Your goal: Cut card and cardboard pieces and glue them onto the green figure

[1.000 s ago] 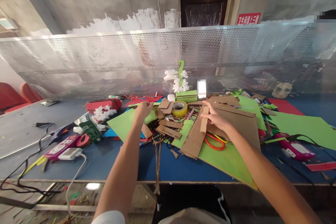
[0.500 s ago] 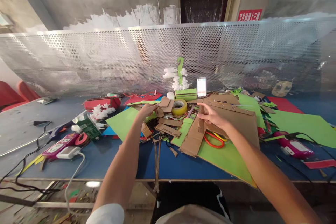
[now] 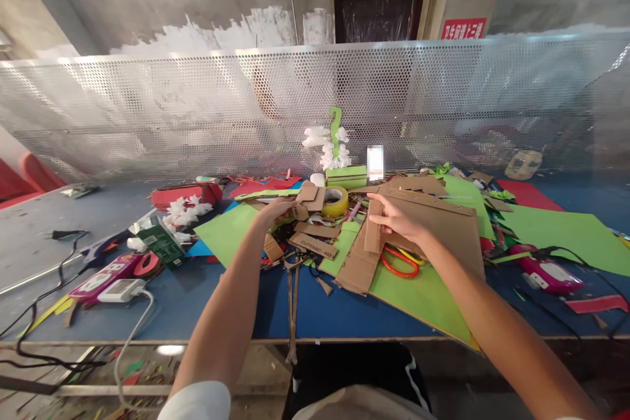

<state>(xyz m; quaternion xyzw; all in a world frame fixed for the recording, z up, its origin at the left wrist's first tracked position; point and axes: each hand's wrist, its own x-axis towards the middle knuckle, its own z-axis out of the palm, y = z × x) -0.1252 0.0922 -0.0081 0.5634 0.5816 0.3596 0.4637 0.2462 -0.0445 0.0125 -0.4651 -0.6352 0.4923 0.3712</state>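
My right hand (image 3: 392, 217) is closed on a narrow cardboard strip (image 3: 373, 231), which it holds near upright over the large cardboard piece (image 3: 440, 222). My left hand (image 3: 276, 211) reaches over the pile of scraps, beside small stacked cardboard pieces (image 3: 309, 193); its fingertips are partly hidden, and whether it grips anything is unclear. Between the hands lie a yellow tape roll (image 3: 335, 202) and a printed cardboard strip (image 3: 314, 245). Orange-handled scissors (image 3: 399, 264) rest below my right hand, on green sheet material (image 3: 418, 298).
Behind the pile stand a green roll (image 3: 346, 176) and a white fluffy piece with a green hook (image 3: 335, 131). At left are a green box (image 3: 161, 241), a magenta glue-gun pack (image 3: 105, 279) and cables. A perforated metal screen (image 3: 197, 105) backs the blue table (image 3: 207, 302).
The cardboard strip in my right hand has turned so that its broad face shows more. My left hand's fingers have curled in slightly. The view has shifted a little.
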